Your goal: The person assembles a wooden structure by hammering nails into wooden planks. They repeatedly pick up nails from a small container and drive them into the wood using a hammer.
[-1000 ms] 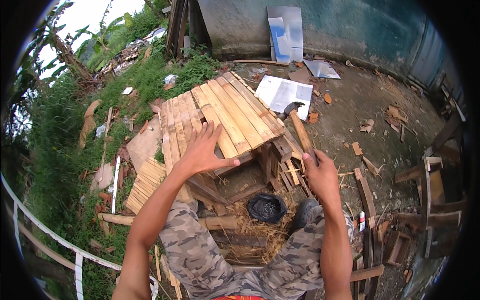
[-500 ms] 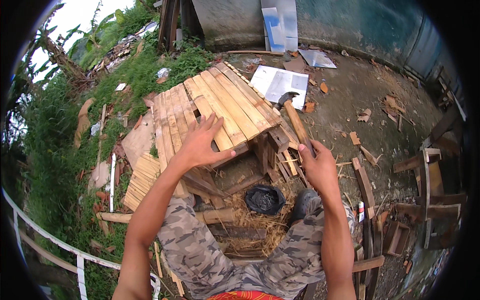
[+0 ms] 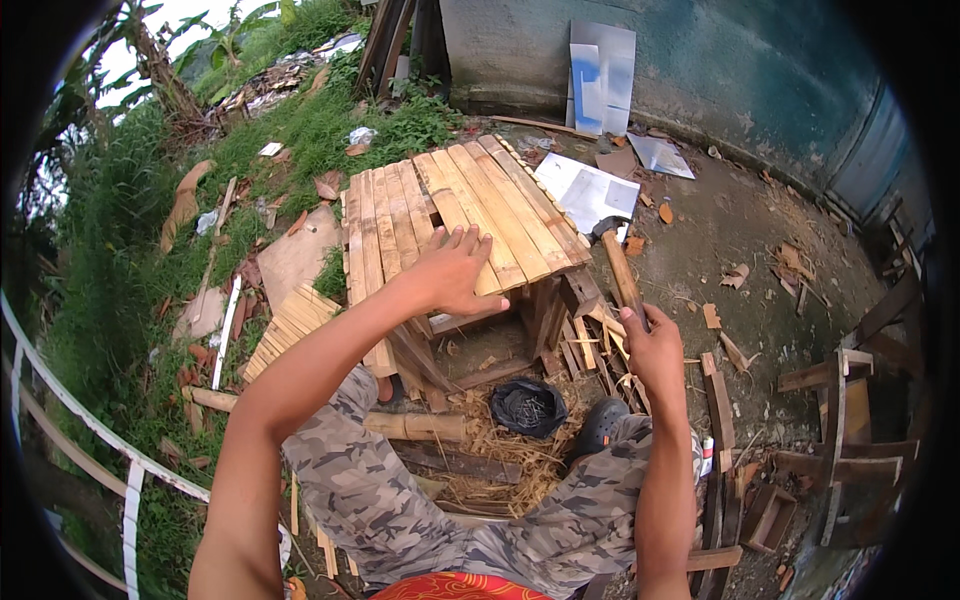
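A low wooden frame carries a slanted top of bamboo slats, with a narrow gap between two groups of slats. My left hand lies on the slats beside that gap, fingers spread and thumb toward the near edge. My right hand is closed around the lower handle of a hammer. The hammer's dark head points up and away, just right of the top's right corner. On the ground between my feet sits a black plastic bag, opened, with many nails in it.
Shavings and a bamboo piece lie near my feet. Wooden strips and broken wooden frames stand at right. A white railing curves along the left, beside grass. White sheets lie beyond the slats, before a wall.
The whole view has shifted, so the slatted top appears farther right. My left hand still rests on the slats, and my right hand keeps the hammer in much the same place beside them.
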Demonstrator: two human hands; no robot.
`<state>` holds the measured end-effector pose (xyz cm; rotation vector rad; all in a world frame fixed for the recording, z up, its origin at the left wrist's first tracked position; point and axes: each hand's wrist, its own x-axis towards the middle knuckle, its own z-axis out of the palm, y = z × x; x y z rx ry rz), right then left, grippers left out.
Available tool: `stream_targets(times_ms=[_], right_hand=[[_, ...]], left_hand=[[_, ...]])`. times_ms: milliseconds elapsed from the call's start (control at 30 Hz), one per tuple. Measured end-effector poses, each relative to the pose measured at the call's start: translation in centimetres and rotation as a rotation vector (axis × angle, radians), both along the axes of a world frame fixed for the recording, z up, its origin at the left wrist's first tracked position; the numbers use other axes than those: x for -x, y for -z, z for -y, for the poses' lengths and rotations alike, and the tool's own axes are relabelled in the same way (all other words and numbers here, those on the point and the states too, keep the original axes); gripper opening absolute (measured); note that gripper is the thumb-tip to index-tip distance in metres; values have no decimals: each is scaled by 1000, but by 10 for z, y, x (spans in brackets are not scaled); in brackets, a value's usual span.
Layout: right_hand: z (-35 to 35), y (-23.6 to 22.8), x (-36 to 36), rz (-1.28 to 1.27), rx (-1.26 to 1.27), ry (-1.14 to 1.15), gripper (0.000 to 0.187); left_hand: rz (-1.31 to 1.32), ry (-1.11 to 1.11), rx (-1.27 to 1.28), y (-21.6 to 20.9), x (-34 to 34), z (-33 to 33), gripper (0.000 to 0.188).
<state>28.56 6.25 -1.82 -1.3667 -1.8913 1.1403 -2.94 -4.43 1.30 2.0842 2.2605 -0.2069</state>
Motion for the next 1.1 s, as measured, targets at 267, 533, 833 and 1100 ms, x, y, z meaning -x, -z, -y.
stream_targets(times_ms=[267,533,833,1100], right_hand=[[6,-4,-6,-101,90,15,26],[12,-15,-11,-90,187,23,37],[6,-11,-13,-69,171,25,41],[9,-15,-9,-47,170,23,40]], left_hand=[[-68,-22,-30,4,-35,0,114],[30,189,-192,1,-58,1,95],[38,-442,-172,-11,77,-47,89],[126,-417,-323,23,91,-45,91]])
